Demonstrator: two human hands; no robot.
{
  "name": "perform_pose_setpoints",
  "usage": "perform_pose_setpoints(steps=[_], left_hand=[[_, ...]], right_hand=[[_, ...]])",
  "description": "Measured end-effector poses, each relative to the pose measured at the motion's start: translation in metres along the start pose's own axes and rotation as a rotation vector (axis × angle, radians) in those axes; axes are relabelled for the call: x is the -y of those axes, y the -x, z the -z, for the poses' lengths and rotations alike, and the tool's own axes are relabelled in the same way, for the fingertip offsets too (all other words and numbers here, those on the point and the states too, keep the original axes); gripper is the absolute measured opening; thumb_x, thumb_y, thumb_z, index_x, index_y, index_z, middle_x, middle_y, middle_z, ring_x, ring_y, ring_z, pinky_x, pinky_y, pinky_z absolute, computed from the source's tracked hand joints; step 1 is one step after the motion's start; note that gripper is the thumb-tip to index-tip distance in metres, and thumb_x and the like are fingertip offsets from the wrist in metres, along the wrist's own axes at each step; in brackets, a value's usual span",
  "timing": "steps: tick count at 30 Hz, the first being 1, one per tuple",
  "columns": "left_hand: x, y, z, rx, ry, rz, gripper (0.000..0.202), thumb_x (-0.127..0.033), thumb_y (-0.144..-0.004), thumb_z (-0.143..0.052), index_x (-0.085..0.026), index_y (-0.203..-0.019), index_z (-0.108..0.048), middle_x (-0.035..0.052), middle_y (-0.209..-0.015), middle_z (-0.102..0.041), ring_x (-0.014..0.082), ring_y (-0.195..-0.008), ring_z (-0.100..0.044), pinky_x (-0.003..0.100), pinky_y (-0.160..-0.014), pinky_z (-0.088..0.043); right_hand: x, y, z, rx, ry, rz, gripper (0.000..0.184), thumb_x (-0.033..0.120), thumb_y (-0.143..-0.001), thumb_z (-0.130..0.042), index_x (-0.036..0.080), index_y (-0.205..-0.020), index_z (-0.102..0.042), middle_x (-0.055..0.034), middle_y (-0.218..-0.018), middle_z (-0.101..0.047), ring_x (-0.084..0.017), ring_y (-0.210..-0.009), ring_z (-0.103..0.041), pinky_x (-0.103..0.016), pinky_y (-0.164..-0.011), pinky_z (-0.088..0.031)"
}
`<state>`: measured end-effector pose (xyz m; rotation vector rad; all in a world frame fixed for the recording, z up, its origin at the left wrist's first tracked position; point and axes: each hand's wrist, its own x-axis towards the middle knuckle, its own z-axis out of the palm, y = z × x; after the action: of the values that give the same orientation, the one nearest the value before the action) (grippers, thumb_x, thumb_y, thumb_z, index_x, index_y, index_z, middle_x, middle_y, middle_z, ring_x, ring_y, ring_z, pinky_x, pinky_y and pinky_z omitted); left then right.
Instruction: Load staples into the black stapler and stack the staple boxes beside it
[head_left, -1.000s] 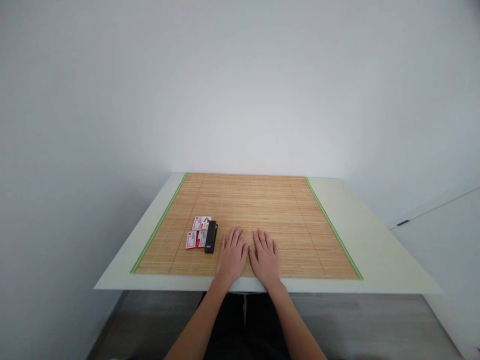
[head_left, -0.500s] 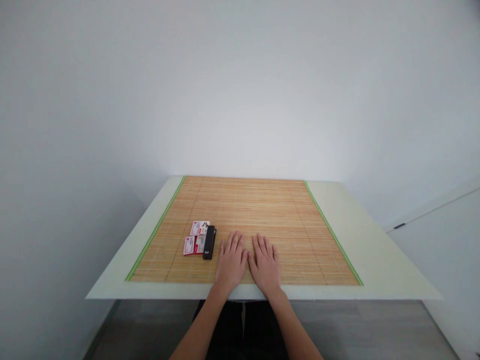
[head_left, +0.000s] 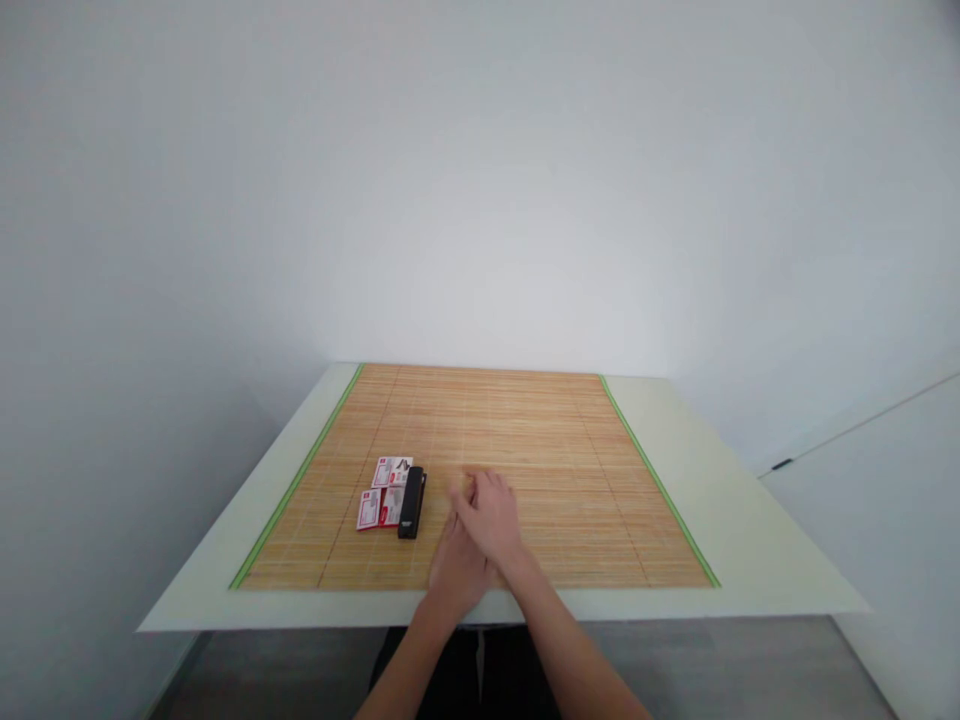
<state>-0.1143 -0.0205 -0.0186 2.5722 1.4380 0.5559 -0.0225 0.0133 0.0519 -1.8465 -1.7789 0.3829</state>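
My right hand (head_left: 492, 515) lies across my left hand (head_left: 459, 565), its thumb apart from the other fingers and slightly smeared by motion. Most of my left hand's fingers are hidden beneath it, so their pose does not show. I see no object in either hand. Left of them, a black stapler (head_left: 412, 503) rests on the bamboo mat (head_left: 525, 420). It touches or overlaps the edge of small red-and-white boxes (head_left: 369, 509), which look like staple boxes.
The mat has green side borders (head_left: 655, 477) and covers the middle of a white table (head_left: 697, 450). A plain wall (head_left: 480, 200) rises behind the table. Below the front edge are dark-clothed legs (head_left: 510, 680) and a grey floor (head_left: 675, 675).
My right hand has moved left from flat on the mat onto my left hand. The view has tilted slightly, so table, stapler and boxes appear lower.
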Motion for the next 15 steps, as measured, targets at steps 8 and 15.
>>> perform_pose_setpoints(steps=[8,15], left_hand=[[0.003,0.005,-0.009,0.013,0.054,-0.034,0.069,-0.035,-0.104,-0.041,-0.025,-0.166,-0.013,0.0063,-0.171,-0.021,0.0262,-0.16,-0.016,0.054,-0.129,-0.022],[-0.005,0.005,0.021,0.086,0.155,-0.066,0.05,-0.034,-0.098,-0.052,-0.026,-0.148,-0.054,0.0064,-0.152,-0.056,0.0271,-0.144,-0.047,0.047,-0.125,-0.034]], right_hand=[[0.064,-0.011,-0.052,0.173,-0.114,-0.052,0.043,0.057,-0.085,-0.07,0.023,-0.11,-0.066,-0.0074,-0.104,-0.072,-0.026,-0.095,-0.067,-0.035,-0.083,-0.048],[0.021,-0.034,-0.012,0.187,0.038,0.068,0.021,0.038,-0.089,-0.065,0.025,-0.105,-0.069,-0.0039,-0.102,-0.074,-0.02,-0.089,-0.066,-0.027,-0.071,-0.043]])
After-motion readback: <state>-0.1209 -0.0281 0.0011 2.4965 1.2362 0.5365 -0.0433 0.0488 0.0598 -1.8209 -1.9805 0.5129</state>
